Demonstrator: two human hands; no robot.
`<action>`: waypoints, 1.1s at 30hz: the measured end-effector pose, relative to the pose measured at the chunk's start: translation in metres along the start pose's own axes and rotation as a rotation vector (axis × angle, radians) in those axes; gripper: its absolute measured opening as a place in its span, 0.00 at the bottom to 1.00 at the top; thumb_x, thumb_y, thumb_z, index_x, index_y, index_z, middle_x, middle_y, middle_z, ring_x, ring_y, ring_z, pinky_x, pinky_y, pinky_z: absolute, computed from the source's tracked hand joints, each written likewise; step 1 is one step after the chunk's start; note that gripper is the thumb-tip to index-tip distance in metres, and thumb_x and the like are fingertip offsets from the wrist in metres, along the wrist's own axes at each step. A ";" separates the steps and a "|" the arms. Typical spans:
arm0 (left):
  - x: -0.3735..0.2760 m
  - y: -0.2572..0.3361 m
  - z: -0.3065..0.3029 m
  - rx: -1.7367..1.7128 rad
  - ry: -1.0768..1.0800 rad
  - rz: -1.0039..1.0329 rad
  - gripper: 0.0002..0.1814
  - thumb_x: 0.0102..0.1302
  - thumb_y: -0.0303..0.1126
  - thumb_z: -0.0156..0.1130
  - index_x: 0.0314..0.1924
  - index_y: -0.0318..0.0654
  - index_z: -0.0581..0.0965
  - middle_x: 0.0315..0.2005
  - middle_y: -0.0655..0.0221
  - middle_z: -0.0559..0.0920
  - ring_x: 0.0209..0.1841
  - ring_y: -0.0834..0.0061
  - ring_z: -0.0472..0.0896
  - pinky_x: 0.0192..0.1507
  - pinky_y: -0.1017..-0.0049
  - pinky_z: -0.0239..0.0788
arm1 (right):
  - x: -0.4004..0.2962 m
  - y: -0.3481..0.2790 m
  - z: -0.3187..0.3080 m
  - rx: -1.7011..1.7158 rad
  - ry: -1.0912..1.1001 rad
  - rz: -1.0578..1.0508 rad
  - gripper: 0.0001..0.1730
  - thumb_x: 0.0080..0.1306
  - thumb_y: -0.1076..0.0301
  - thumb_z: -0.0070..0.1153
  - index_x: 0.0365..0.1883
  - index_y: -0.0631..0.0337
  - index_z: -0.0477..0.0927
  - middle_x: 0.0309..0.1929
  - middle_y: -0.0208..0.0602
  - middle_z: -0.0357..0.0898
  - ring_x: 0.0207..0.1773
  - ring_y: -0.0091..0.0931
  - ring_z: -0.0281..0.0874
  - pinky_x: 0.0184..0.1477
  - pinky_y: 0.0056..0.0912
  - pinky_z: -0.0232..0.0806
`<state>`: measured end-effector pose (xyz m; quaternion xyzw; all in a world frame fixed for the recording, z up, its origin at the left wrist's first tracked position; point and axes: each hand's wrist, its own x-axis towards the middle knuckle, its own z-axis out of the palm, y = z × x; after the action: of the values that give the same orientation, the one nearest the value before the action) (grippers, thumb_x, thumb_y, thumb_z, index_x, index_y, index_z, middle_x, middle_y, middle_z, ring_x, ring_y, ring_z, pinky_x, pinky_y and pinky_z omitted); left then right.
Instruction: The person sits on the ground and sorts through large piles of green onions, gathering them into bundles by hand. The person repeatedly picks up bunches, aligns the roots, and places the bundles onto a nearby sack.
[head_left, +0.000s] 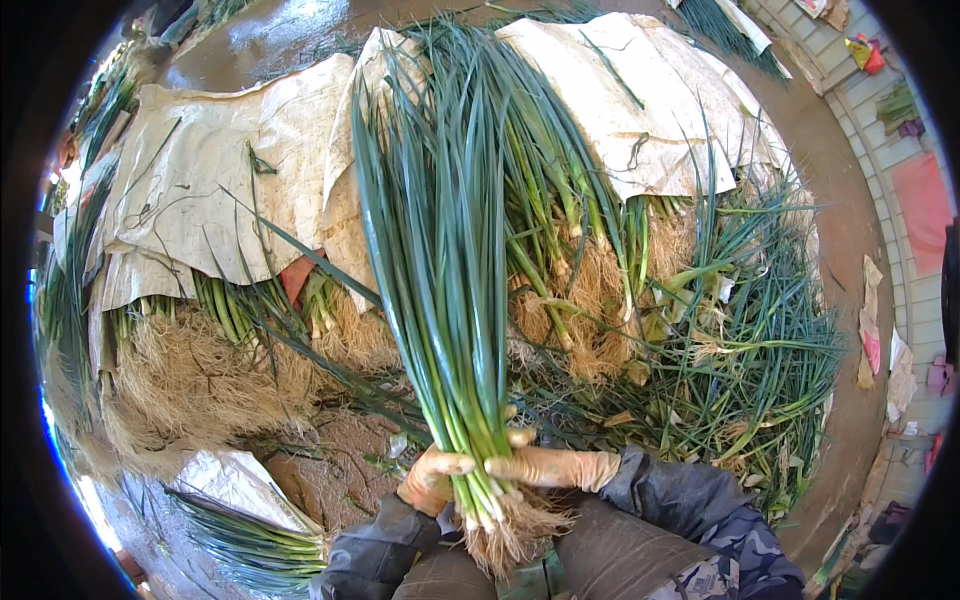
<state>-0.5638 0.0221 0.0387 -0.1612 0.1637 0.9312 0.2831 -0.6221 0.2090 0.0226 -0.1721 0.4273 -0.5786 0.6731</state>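
Observation:
A thick bunch of green onions (450, 285) stretches away from my lap, its long green leaves pointing up the view. Both gloved hands grip its pale lower stalks. My left hand (433, 478) wraps the left side, thumb across the stalks. From the right, my right hand (559, 466) closes around them, with some fingers hidden behind. Below the hands hangs a tangle of tan roots (517, 529) over my knees. Just behind the bunch on the right lie more green onions (577, 247), their roots facing me.
Off-white woven sheets (225, 165) (637, 97) cover piled green onions with exposed roots (202, 367). Loose trimmed leaves (750, 337) heap at the right. A smaller green onion bundle (255, 536) rests at lower left beside a white sheet (232, 480). Wet brown floor (847, 225) borders the pile.

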 end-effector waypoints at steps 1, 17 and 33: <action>-0.006 -0.003 0.004 0.003 0.059 0.063 0.52 0.44 0.39 0.67 0.72 0.36 0.59 0.53 0.48 0.76 0.47 0.43 0.81 0.36 0.36 0.80 | -0.001 0.010 0.005 -0.027 -0.004 -0.075 0.32 0.71 0.37 0.49 0.56 0.57 0.77 0.41 0.37 0.81 0.42 0.31 0.80 0.44 0.30 0.74; -0.060 -0.029 -0.009 -0.105 -0.118 0.070 0.43 0.48 0.42 0.70 0.65 0.37 0.66 0.40 0.53 0.81 0.50 0.55 0.79 0.55 0.58 0.71 | -0.021 -0.051 -0.082 -1.139 1.093 -0.056 0.18 0.68 0.49 0.59 0.35 0.55 0.86 0.16 0.38 0.75 0.18 0.38 0.75 0.24 0.43 0.67; 0.026 -0.029 -0.009 -0.006 0.080 0.128 0.30 0.57 0.33 0.62 0.59 0.26 0.70 0.39 0.53 0.84 0.35 0.62 0.87 0.31 0.71 0.83 | -0.047 -0.068 -0.045 -0.061 1.033 -0.137 0.26 0.75 0.42 0.49 0.36 0.57 0.84 0.19 0.22 0.74 0.16 0.14 0.61 0.22 0.21 0.62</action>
<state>-0.5659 0.0536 0.0141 -0.1884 0.1821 0.9406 0.2159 -0.6982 0.2460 0.0642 0.0886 0.7081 -0.6181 0.3297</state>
